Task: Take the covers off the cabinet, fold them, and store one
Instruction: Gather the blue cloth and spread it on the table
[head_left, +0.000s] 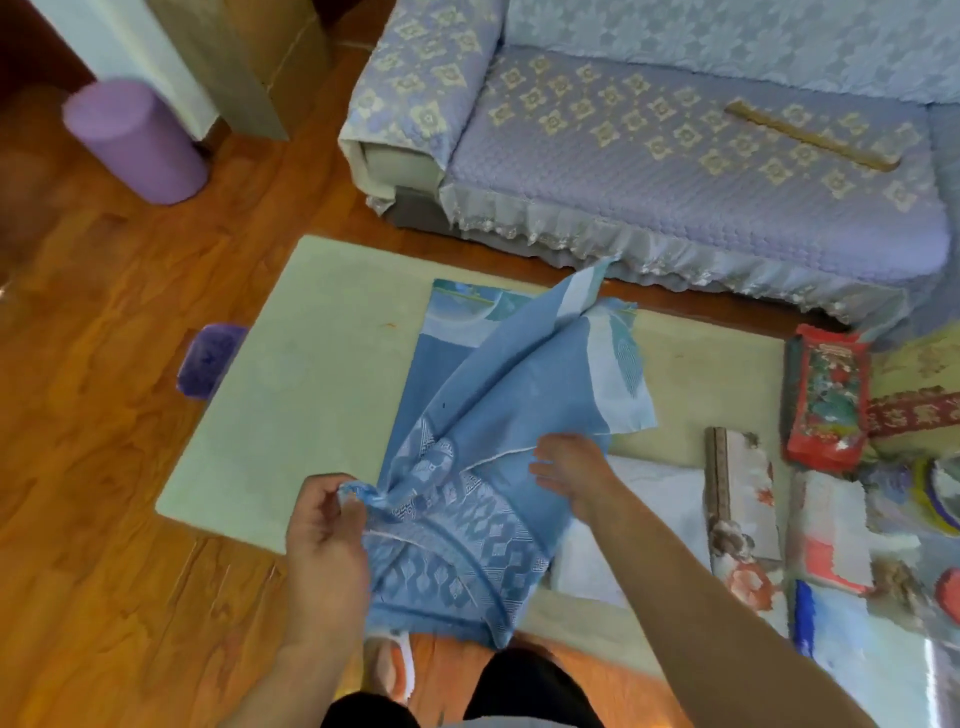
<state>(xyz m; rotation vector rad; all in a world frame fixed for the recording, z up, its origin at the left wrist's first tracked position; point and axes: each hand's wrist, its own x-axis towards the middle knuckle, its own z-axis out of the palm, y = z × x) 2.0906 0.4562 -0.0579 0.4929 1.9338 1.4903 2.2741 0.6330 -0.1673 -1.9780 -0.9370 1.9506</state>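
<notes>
Folding blue cover (483, 395) on pale mat (291, 364) | your left hand (324, 525) pinches near corner | right hand (571, 470) fingers curled on edge, nearer the far flap | long axis runs away from you

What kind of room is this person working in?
Most likely a home living room. A sofa with a quilted lilac cover stands behind, the wooden floor carries a pale rug, and the left hand and right hand handle a blue patterned cover over the rug.
</notes>
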